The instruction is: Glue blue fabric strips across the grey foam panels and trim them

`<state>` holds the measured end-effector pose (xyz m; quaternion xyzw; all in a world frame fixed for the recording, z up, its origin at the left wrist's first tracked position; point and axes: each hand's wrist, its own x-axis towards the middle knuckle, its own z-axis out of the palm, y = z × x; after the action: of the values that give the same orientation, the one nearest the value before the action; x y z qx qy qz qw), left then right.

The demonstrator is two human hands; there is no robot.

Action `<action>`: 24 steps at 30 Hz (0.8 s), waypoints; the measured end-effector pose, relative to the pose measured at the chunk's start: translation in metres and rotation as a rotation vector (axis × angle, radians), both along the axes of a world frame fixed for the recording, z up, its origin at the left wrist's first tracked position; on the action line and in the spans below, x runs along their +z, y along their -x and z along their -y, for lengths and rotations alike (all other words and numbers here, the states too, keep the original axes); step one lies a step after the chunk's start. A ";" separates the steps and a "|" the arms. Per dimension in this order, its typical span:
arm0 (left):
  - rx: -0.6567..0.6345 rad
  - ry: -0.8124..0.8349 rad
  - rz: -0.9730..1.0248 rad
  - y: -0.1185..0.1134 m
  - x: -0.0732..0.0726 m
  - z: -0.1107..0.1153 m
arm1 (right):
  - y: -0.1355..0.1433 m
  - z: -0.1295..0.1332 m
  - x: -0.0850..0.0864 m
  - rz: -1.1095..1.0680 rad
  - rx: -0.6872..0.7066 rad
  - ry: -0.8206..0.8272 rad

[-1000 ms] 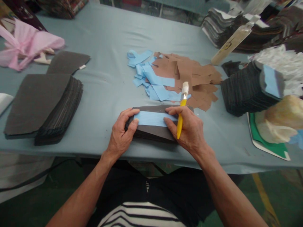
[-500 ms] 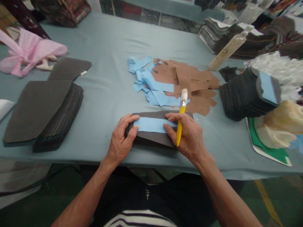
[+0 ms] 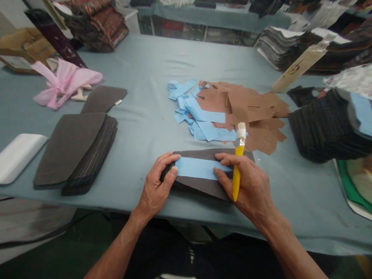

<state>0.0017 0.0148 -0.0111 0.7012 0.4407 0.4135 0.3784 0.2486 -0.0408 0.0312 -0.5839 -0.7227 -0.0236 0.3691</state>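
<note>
A stack of dark grey fabric-like pieces lies at the table's front edge, with a light blue strip across its top. Wrapped round the stack's left end is my left hand, its thumb and forefinger at the strip's left end. My right hand holds a yellow-handled paintbrush, white bristles pointing away from me. The thumb and forefinger of that hand also rest on the strip's right part. Just beyond the stack lie loose blue strips and brown pieces.
Another grey stack stands at the left, near a white case and pink cloth. On the right are a tall dark stack, a clear bottle and a green board.
The camera has turned, so the whole scene sits lower and farther right. Both hands keep about the same hold on the stack, strip and paintbrush.
</note>
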 end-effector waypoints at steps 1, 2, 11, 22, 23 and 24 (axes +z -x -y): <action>-0.002 0.004 0.002 0.000 0.000 0.000 | 0.000 0.000 0.000 0.000 -0.002 -0.001; -0.003 0.008 0.003 0.001 0.000 0.000 | 0.000 0.000 0.000 0.001 -0.004 -0.003; 0.151 0.052 0.077 0.013 0.001 -0.003 | 0.000 0.000 0.000 0.012 0.001 -0.012; 0.283 0.047 0.011 0.036 0.003 0.011 | 0.000 0.000 -0.001 0.043 -0.007 -0.034; 0.291 0.042 -0.002 0.039 0.004 0.014 | 0.000 0.001 -0.002 0.048 -0.014 -0.032; 0.298 0.037 -0.018 0.041 0.004 0.017 | -0.001 0.002 -0.004 0.051 -0.025 -0.035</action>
<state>-0.0394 -0.0024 -0.0066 0.6246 0.5507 0.4507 0.3217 0.2493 -0.0429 0.0275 -0.5856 -0.7240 -0.0558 0.3602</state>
